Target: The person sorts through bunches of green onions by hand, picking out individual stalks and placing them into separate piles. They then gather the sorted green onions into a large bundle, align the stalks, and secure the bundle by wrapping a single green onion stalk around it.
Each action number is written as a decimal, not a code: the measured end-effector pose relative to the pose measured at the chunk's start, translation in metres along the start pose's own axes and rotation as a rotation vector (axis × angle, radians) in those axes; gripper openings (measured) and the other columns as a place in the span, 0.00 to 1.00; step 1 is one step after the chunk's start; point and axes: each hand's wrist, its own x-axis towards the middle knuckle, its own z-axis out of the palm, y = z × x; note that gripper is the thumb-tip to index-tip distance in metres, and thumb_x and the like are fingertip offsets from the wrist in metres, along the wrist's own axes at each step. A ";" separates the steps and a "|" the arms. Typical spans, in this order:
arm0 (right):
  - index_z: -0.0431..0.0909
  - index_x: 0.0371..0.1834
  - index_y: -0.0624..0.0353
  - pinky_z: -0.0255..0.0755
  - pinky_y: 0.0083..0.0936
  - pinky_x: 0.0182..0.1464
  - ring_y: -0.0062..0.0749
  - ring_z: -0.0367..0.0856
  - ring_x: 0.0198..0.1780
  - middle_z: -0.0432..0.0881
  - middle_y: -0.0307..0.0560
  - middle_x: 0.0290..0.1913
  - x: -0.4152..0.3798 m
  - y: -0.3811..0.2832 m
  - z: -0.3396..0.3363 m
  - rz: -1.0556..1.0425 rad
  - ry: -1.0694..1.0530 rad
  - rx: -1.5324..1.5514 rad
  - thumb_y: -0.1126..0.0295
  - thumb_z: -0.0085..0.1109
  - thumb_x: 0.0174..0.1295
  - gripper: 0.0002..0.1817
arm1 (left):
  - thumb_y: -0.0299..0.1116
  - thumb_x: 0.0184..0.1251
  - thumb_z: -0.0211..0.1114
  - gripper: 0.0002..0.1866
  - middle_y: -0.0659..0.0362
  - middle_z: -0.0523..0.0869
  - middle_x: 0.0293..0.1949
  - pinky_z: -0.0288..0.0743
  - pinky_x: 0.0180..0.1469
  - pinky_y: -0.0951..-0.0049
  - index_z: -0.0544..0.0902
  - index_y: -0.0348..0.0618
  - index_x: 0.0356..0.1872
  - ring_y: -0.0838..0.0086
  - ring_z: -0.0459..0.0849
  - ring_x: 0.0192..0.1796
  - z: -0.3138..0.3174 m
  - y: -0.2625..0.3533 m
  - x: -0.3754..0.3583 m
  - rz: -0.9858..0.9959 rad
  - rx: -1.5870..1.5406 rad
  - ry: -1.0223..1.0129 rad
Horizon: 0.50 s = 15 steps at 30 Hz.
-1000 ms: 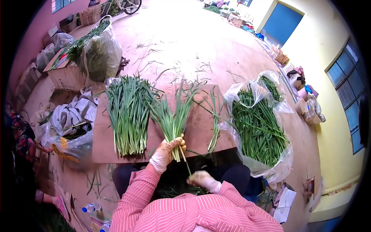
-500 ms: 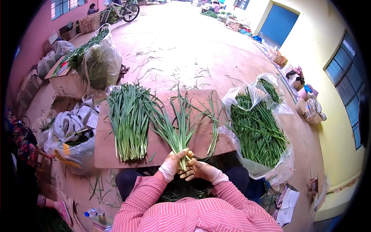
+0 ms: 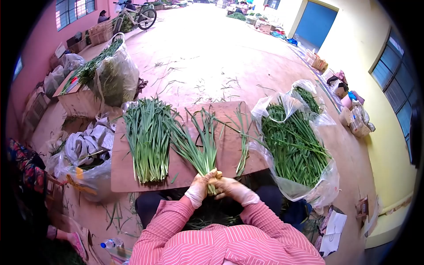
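Observation:
My left hand (image 3: 198,188) is closed round the pale lower ends of a bunch of garlic chives (image 3: 200,154), whose green leaves fan out over the brown board (image 3: 183,182). My right hand (image 3: 228,187) grips the same stem ends from the other side, its fingers curled over them. Both hands are at the board's near edge, above my lap. A large neat pile of chives (image 3: 148,141) lies on the left of the board. Several loose stalks (image 3: 242,148) lie to the right of the bunch.
An open plastic bag of chives (image 3: 293,148) stands right of the board. Left are a bag with grey cloth (image 3: 90,143) and a tall bag of greens (image 3: 115,75) by a cardboard box (image 3: 79,100). A bottle (image 3: 111,243) lies on the floor; another person's shoe (image 3: 77,243) is nearby.
The bunch has swung slightly left. My right-hand fingers have shifted up and round the stem ends, while my left hand keeps its hold. The view has tilted slightly.

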 end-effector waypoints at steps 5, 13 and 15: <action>0.79 0.29 0.58 0.62 0.13 0.22 0.18 0.74 0.21 0.78 0.35 0.21 0.017 0.026 0.006 -0.022 -0.042 -0.173 0.39 0.58 0.57 0.28 | 0.45 0.66 0.61 0.19 0.56 0.84 0.32 0.75 0.22 0.73 0.80 0.37 0.45 0.70 0.81 0.23 -0.005 0.013 -0.017 -0.189 0.178 -0.147; 0.80 0.33 0.55 0.61 0.11 0.16 0.14 0.73 0.15 0.78 0.31 0.20 -0.023 0.012 0.022 0.125 -0.344 -0.179 0.51 0.53 0.65 0.19 | 0.47 0.67 0.58 0.27 0.51 0.81 0.51 0.73 0.59 0.62 0.73 0.36 0.58 0.62 0.80 0.53 -0.002 0.033 -0.024 -0.230 -0.176 -0.327; 0.80 0.32 0.57 0.63 0.11 0.18 0.15 0.75 0.18 0.78 0.31 0.20 -0.025 0.015 0.021 0.162 -0.378 -0.214 0.51 0.55 0.65 0.19 | 0.43 0.66 0.60 0.28 0.52 0.82 0.48 0.74 0.57 0.59 0.69 0.39 0.63 0.62 0.81 0.51 -0.005 0.038 -0.009 -0.125 -0.239 -0.299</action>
